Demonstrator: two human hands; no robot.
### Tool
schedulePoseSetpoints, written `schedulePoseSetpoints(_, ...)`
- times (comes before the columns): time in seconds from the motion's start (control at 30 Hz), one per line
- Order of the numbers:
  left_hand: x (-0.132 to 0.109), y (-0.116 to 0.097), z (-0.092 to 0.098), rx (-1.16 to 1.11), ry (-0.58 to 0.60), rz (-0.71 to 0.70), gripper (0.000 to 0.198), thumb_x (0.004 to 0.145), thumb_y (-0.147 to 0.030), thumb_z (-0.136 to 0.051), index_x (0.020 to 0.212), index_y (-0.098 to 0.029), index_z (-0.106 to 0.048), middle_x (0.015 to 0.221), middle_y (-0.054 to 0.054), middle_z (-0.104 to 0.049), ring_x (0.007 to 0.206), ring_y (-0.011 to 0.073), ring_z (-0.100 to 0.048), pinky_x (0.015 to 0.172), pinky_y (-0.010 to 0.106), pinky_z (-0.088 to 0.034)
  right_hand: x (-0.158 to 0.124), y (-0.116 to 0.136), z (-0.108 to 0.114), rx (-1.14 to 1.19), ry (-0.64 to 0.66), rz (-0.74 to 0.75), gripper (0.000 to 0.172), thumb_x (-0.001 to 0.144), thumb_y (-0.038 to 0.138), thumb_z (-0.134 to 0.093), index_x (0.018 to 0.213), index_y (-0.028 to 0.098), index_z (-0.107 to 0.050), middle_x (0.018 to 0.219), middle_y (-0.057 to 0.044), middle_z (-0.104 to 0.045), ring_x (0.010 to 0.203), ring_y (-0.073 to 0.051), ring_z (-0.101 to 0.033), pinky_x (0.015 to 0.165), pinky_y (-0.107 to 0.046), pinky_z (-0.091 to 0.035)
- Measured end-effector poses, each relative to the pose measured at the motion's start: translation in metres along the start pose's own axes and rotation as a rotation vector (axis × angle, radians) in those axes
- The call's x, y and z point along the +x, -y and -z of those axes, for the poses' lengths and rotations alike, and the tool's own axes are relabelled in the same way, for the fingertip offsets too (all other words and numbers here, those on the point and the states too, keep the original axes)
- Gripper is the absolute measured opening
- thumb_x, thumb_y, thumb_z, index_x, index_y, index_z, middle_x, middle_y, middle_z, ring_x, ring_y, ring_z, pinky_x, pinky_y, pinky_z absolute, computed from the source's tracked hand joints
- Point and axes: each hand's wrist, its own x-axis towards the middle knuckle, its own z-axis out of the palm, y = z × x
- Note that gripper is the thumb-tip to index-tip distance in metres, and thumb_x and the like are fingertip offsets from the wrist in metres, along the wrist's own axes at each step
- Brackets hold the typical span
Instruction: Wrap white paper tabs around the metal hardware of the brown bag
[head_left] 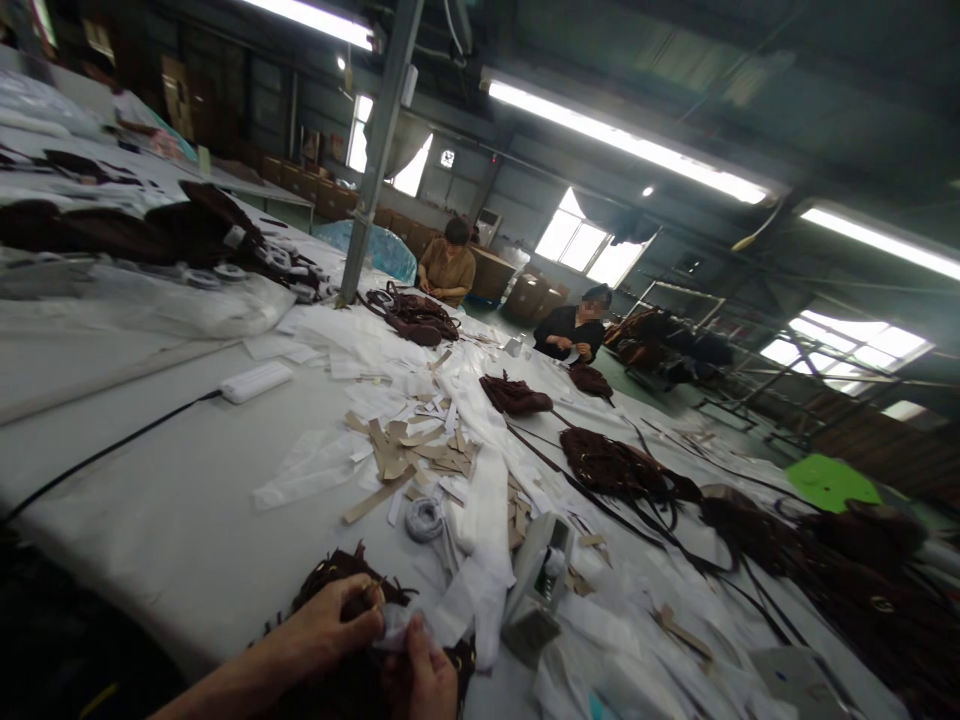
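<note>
At the near edge of a long white table (180, 500) lies a dark brown fringed bag (337, 580). My left hand (330, 625) is closed on the bag's top, thumb pressed near a small metal fitting. My right hand (424, 675) pinches a scrap of white paper or film (397, 628) against the bag. Both hands sit close together at the bottom of the view. A white strip (480, 560) trails away just right of them.
Tan cardboard strips (405, 450), a tape roll (425, 518), a grey tool (536, 580), more brown bags (615, 465) and white wrappers litter the table. A white power strip (255, 382) with black cable lies left. Two people work at the far end. A steel post (375, 150) stands behind.
</note>
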Motion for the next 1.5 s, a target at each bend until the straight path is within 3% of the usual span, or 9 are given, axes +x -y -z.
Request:
schedulePoseSetpoints(0.1,0.0,0.002,0.002,-0.097,0.011,0.061,0.051,0.082,-0.071,-0.043,0.085,-0.02,-0.047,0.052,-0.01,-0.033,0.044,0.008,-0.025,0.04,0.021,-0.018,0.0,0.008,0.002,0.066,-0.002,-0.027,0.048,0.043,0.052,-0.089,0.063,0.014,-0.067,0.051,0.002,-0.063,0.04,-0.006,-0.051,0.04,-0.016,-0.041)
schedulePoseSetpoints(0.2,0.0,0.009,0.002,-0.205,0.031,0.059,0.049,0.082,-0.069,-0.048,0.086,-0.021,-0.046,0.056,-0.011,-0.03,0.043,0.0064,-0.021,0.039,0.022,-0.012,-0.001,0.011,0.002,0.073,0.006,-0.038,0.048,0.043,0.054,-0.089,0.06,0.015,-0.066,0.048,0.003,-0.061,0.04,-0.006,-0.05,0.039,-0.015,-0.041)
schedulePoseSetpoints(0.53,-0.009,0.009,0.011,-0.116,0.183,0.033,0.052,0.075,-0.07,-0.056,0.07,-0.018,-0.047,0.057,-0.008,-0.034,0.048,0.0072,-0.027,0.044,0.023,-0.019,-0.008,0.016,-0.005,0.023,0.048,-0.007,0.051,0.046,0.059,-0.086,0.059,0.015,-0.066,0.043,0.003,-0.056,0.039,-0.007,-0.049,0.039,-0.017,-0.039)
schedulePoseSetpoints(0.77,-0.019,-0.009,0.01,-0.089,0.269,0.074,0.045,0.082,-0.062,-0.055,0.092,-0.019,-0.058,0.066,-0.004,-0.049,0.046,0.0068,-0.032,0.04,0.02,-0.023,-0.005,0.01,0.0,-0.015,0.06,0.042,0.05,0.051,0.061,-0.083,0.063,0.015,-0.068,0.053,0.0,-0.064,0.047,-0.011,-0.054,0.044,-0.021,-0.043)
schedulePoseSetpoints(0.93,-0.015,-0.007,0.008,-0.164,0.216,0.1,0.047,0.08,-0.065,-0.055,0.091,-0.019,-0.055,0.056,-0.007,-0.051,0.034,0.0045,-0.029,0.032,0.018,-0.022,0.002,0.003,0.009,-0.16,0.045,0.013,0.06,0.055,0.068,-0.077,0.079,0.013,-0.07,0.065,-0.005,-0.07,0.057,-0.017,-0.063,0.05,-0.025,-0.048)
schedulePoseSetpoints(1.07,-0.013,-0.006,0.008,-0.239,0.199,0.063,0.041,0.082,-0.059,-0.057,0.089,-0.019,-0.052,0.066,-0.005,-0.056,0.035,0.0025,-0.031,0.033,0.017,-0.024,0.003,0.002,0.004,-0.033,0.139,-0.022,0.053,0.055,0.062,-0.08,0.078,0.016,-0.068,0.06,-0.001,-0.067,0.05,-0.014,-0.059,0.046,-0.025,-0.046)
schedulePoseSetpoints(1.2,-0.014,-0.012,0.007,-0.104,0.192,0.073,0.04,0.084,-0.059,-0.053,0.086,-0.019,-0.051,0.062,-0.005,-0.053,0.035,0.0046,-0.03,0.032,0.018,-0.022,0.001,0.002,-0.002,0.047,0.129,-0.053,0.05,0.05,0.058,-0.085,0.071,0.017,-0.066,0.052,0.003,-0.061,0.044,-0.01,-0.053,0.041,-0.02,-0.041)
schedulePoseSetpoints(1.37,-0.019,-0.024,0.006,0.027,0.198,0.0,0.033,0.086,-0.051,-0.052,0.08,-0.02,-0.047,0.067,-0.004,-0.052,0.052,0.0095,-0.043,0.046,0.02,-0.033,0.003,0.001,0.0,0.037,0.068,-0.011,0.052,0.051,0.062,-0.083,0.075,0.018,-0.068,0.063,-0.001,-0.068,0.05,-0.012,-0.058,0.045,-0.021,-0.045)
schedulePoseSetpoints(1.5,-0.024,-0.035,0.006,0.073,0.222,-0.061,0.026,0.089,-0.047,-0.049,0.088,-0.021,-0.046,0.081,-0.003,-0.053,0.067,0.0124,-0.047,0.061,0.022,-0.039,0.006,0.0,0.004,-0.017,0.071,-0.016,0.055,0.053,0.066,-0.079,0.08,0.019,-0.07,0.071,-0.005,-0.072,0.06,-0.018,-0.065,0.049,-0.026,-0.049)
